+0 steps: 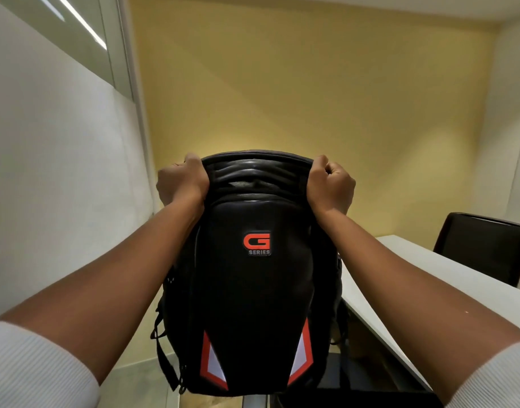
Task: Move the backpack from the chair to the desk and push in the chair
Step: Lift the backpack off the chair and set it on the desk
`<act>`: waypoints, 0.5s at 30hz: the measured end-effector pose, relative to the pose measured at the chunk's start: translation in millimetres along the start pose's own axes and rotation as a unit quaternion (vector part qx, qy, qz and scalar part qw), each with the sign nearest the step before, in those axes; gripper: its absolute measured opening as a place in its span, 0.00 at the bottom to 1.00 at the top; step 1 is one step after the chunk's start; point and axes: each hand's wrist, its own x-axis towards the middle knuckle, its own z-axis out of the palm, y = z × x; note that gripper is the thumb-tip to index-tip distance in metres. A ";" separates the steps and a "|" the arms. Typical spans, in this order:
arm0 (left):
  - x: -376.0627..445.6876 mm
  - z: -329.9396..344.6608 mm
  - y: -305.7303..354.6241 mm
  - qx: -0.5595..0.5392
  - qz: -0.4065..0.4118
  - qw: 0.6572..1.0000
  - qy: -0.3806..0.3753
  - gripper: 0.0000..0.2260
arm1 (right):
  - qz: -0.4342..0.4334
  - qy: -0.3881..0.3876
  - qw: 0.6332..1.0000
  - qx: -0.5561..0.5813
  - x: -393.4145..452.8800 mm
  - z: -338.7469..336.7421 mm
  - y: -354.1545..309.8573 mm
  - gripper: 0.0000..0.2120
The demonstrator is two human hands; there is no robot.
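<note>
A black backpack [253,290] with a red G logo and red-and-white reflective panels hangs in the air in front of me, front face toward the camera. My left hand [180,181] grips its top left corner and my right hand [331,184] grips its top right corner, both arms stretched forward. The white desk [415,266] lies to the right, its near edge beside the bag's lower right side. The chair the bag came from is mostly hidden; only a dark patch and a metal bar [254,401] show under the bag.
A second dark chair [482,245] stands at the desk's far side on the right. A white partition wall [46,172] runs along the left and a yellow wall [311,98] closes the room ahead. Tiled floor [138,381] shows at the lower left.
</note>
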 end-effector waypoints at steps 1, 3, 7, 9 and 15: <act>7.6 12.1 -4.8 -0.002 -0.002 1.000 -0.002 0.12 | -0.002 0.006 1.000 -0.003 7.2 8.2 6.1 0.22; 22.5 37.7 -16.1 -0.001 -0.003 1.000 -0.007 0.13 | -0.004 0.019 1.000 -0.009 21.6 24.5 21.1 0.22; 46.5 89.5 -44.1 -0.004 -0.002 1.000 -0.016 0.14 | -0.011 0.037 0.999 -0.029 51.2 55.1 57.0 0.22; 56.6 116.3 -56.8 0.001 -0.002 1.000 -0.027 0.15 | -0.010 0.042 0.998 -0.044 63.6 68.2 74.7 0.21; 82.2 188.9 -89.7 0.002 -0.009 0.998 -0.054 0.15 | -0.010 0.067 0.995 -0.071 102.6 102.4 121.6 0.21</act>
